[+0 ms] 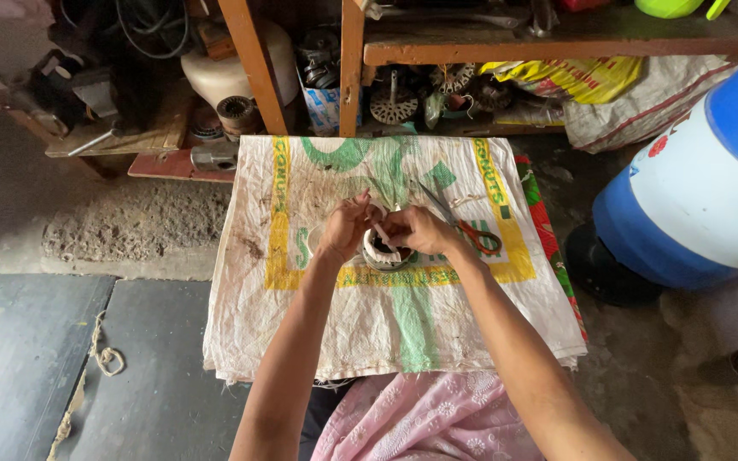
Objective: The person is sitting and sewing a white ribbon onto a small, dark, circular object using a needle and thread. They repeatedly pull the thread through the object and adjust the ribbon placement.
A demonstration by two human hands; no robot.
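A small round motor winding (381, 253), wrapped in white with a dark centre, rests on a white woven sack (403, 324) with green and yellow print. My left hand (345, 226) and my right hand (418, 229) meet over it, both pinching a thin white strip (380, 224) at its top. Scissors with red handles (470, 227) lie on the sack just right of my right hand.
A blue and white drum (700, 188) stands at the right. Wooden shelves (557, 43) at the back hold motor parts, coils and bags. A hammer (212, 155) lies at the sack's far left corner. Dark slabs (36, 358) with a cord lie at the left.
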